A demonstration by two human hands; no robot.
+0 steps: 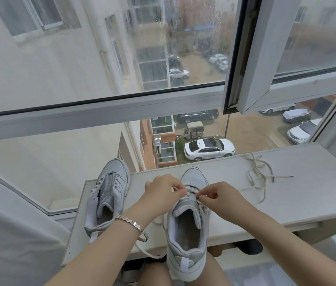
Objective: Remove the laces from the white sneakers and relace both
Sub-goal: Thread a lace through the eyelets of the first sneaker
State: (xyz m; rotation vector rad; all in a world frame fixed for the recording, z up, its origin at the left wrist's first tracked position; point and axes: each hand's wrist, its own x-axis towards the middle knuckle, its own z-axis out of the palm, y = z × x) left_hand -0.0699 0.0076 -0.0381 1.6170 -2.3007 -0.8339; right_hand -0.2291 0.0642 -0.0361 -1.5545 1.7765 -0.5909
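Rain-streaked window glass [80, 58] fills the view ahead of us, with parked cars far below, and a smooth white board [297, 195] runs along the sill. Two white sneakers stand on it, toes toward the window. The open sneaker [111, 193], of padded, leather-like panels, gapes at the throat, and only pale lining shows inside. The near sneaker [185, 228], mesh at the toe, sits between our hands with its heel overhanging the board's near edge. Our left hand [161, 195] pinches its flat woven lace [191, 187] at the eyelets, fingers curled. Our right hand [218, 200] pinches it on the other side. A loose lace [260, 176] lies in soft loops on the board to the right, well apart. A silver linked bracelet [134, 225] circles our left wrist.
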